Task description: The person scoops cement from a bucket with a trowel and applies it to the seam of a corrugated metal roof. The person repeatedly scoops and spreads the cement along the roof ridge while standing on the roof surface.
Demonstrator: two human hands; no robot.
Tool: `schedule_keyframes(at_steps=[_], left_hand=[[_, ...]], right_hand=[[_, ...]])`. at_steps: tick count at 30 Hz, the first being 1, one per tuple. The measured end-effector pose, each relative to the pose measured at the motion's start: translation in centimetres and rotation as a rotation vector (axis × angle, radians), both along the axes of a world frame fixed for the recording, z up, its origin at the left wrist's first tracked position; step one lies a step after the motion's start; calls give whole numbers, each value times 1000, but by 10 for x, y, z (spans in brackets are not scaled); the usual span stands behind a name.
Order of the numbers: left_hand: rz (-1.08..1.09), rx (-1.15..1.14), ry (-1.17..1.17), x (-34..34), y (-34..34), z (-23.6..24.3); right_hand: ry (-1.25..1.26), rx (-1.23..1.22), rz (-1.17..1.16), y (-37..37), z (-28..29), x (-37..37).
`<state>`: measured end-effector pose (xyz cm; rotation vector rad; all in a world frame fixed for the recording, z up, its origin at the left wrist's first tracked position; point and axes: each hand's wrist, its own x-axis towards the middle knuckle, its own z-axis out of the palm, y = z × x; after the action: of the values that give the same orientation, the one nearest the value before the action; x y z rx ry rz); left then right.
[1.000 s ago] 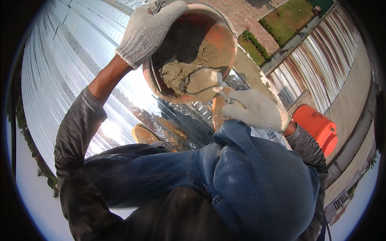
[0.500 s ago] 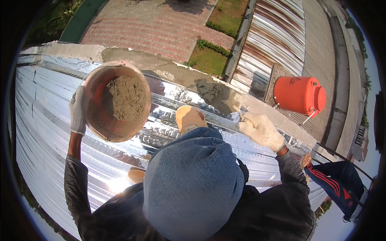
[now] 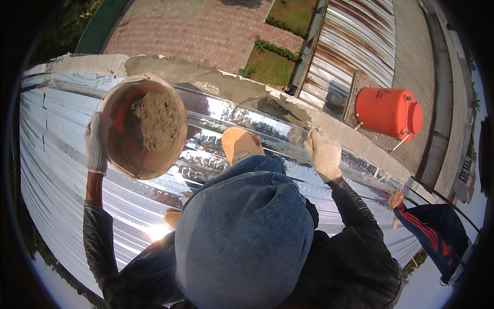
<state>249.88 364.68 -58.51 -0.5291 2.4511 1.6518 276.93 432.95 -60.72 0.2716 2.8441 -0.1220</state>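
My left hand (image 3: 95, 147), in a whitish knit glove, grips the side of a round bucket (image 3: 117, 131) with a thin wire handle. Grey-brown mortar (image 3: 158, 121) lies in a heap inside it, and the bucket is tilted so its mouth faces me. My right hand (image 3: 325, 155), gloved too, is closed beside the mortar-coated ledge (image 3: 226, 87). What it holds appears to be a trowel, whose blade barely shows against the ledge. Darker wet mortar (image 3: 280, 109) covers the ledge left of that hand.
Shiny corrugated metal roofing (image 3: 62, 154) lies under my tan shoe (image 3: 242, 145). A red drink cooler (image 3: 386, 114) stands beyond the ledge at right, near rusty roof sheets (image 3: 355, 46). Another person's leg (image 3: 437, 232) is at far right. A paved yard (image 3: 190, 36) lies below.
The rough mortar lump on the ledge now looks flatter and smoother. My right hand has turned more upright and shifted slightly left. The bucket has moved a little left in the picture.
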Motion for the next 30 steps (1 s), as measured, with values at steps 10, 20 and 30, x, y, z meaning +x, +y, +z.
schedule_keyframes(at_steps=[10, 20, 30], left_hand=[[48, 80, -76, -4, 12, 1], [38, 61, -22, -4, -2, -1], [53, 148, -51, -3, 18, 2]], right_hand=[[-81, -585, -261, 28, 28, -1], [-714, -698, -245, 42, 43, -95], [-539, -562, 23, 49, 5, -113]])
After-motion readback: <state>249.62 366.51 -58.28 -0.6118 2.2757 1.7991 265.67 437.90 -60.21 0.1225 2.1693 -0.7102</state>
